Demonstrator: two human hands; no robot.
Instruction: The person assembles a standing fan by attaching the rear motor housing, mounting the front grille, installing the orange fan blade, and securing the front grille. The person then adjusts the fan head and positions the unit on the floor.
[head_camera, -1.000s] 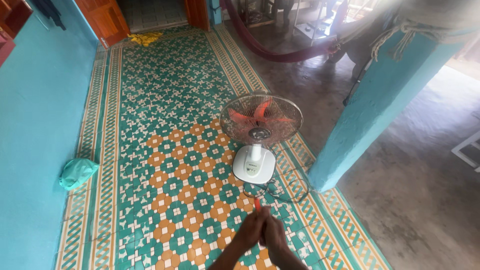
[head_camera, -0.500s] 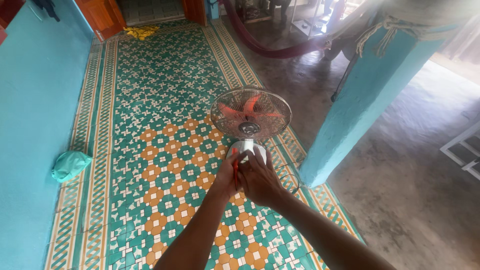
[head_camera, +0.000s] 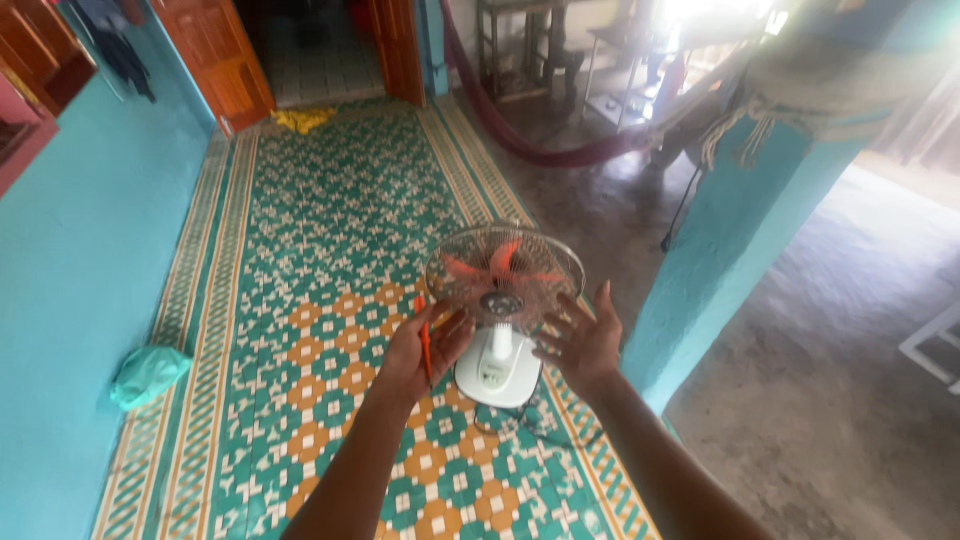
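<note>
A table fan (head_camera: 504, 300) with orange-red blades behind a silvery wire grille stood on a white base (head_camera: 497, 368). The left hand (head_camera: 420, 350) held a slim red tool (head_camera: 425, 336). The floor tiles (head_camera: 330, 230) carried a green-and-white floral pattern, with orange-and-white motifs in the middle and lattice borders. The wall (head_camera: 70, 300) and pillar (head_camera: 730, 240) were turquoise, the door (head_camera: 215, 55) reddish-brown, the crumpled bag (head_camera: 148, 373) mint green, the hammock (head_camera: 530, 140) maroon.

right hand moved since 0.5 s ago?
Yes. The right hand has split from the left hand and now sits open at the right of the fan, no longer over its base.
</note>
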